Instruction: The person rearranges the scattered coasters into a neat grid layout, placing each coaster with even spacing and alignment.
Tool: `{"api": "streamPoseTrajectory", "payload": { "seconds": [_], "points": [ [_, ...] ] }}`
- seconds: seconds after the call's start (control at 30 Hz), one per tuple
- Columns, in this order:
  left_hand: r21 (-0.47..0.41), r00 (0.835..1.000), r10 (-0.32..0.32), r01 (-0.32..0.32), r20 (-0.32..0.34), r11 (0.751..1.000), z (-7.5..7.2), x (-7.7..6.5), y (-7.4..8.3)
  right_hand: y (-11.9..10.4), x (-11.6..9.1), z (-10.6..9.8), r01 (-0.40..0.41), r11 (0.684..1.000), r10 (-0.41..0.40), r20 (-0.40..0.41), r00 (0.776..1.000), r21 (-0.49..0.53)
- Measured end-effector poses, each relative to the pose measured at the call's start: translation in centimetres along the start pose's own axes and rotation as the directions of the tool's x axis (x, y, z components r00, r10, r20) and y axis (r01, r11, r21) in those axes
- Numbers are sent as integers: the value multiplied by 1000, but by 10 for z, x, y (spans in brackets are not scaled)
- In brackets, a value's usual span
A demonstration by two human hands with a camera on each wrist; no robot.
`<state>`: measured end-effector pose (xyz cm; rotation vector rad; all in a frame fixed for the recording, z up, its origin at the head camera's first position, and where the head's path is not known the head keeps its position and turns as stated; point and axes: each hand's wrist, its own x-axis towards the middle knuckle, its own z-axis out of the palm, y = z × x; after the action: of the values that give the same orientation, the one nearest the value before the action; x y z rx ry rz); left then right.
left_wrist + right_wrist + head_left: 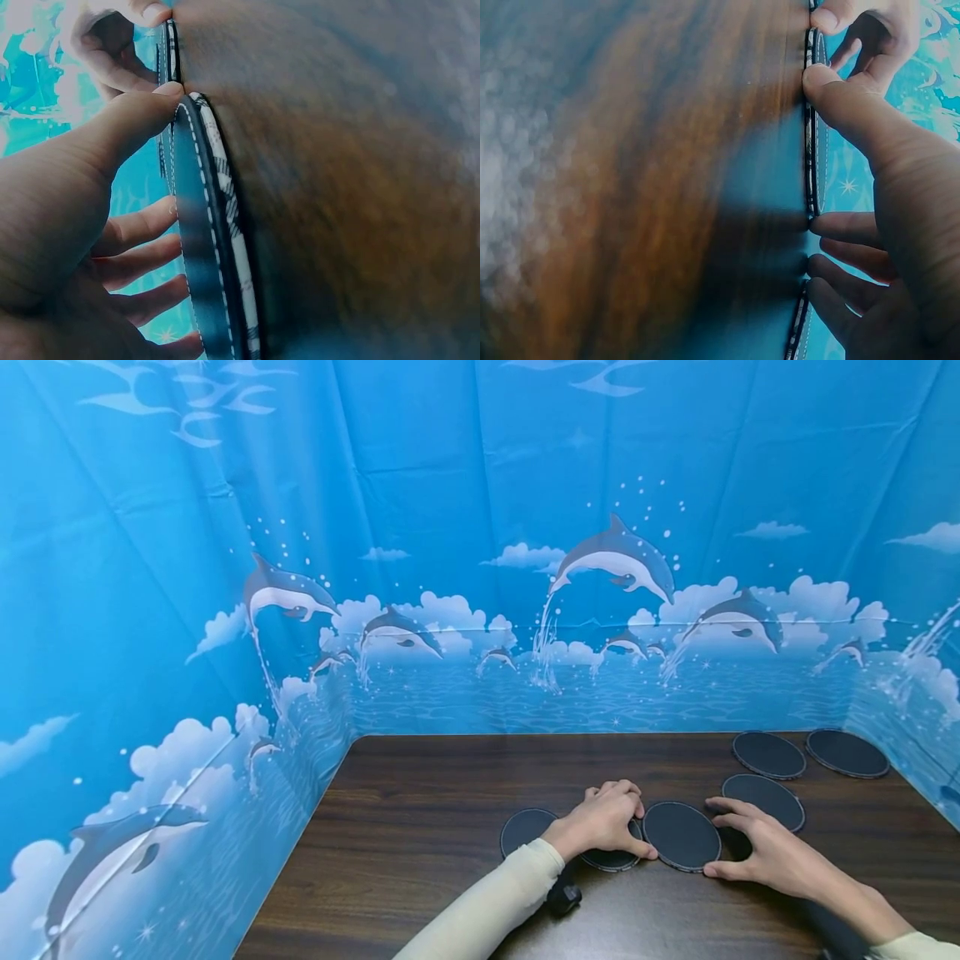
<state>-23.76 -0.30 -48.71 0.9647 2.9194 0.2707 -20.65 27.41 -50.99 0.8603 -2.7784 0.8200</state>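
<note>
A round black coaster with a stitched rim lies flat between the two hands. My left hand lies over another round coaster just left of it, with the thumb tip where the two meet. In the left wrist view that coaster has a checked edge band, and the fingers extend over it. On the other side, my right hand spreads thumb and fingers along the middle coaster's right edge. The right wrist view has the thumb touching the rim of the coaster.
One more coaster lies left, partly behind the left hand. Beyond the right hand lie three others, including a far one and a far-right one. The wooden table is bordered by a blue dolphin-print curtain.
</note>
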Motion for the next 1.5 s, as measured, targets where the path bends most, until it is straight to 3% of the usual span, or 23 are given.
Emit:
{"api": "streamPoseTrajectory", "payload": {
  "seconds": [0.67, 0.87, 1.1, 1.5],
  "points": [
    [26, 999, 19, -20, 34, 999, -4, 2, 0, 5, -1, -2, -15, 1000, 15, 20, 1000, 3],
    [21, 998, 5, -6, 60, 1000, -13, 9, 0, 7, -2, -6, 32, 999, -32, 0, 999, -6],
    [-1, 1000, -22, 22, 17, 1000, -18, 18, 6, 16, -13, -13, 106, 992, -113, -95, 989, -73],
    [4, 998, -9, 9, -67, 1000, -22, 49, 23, 44, -28, -35, 46, 991, -64, -144, 987, -122]
  ]
}}
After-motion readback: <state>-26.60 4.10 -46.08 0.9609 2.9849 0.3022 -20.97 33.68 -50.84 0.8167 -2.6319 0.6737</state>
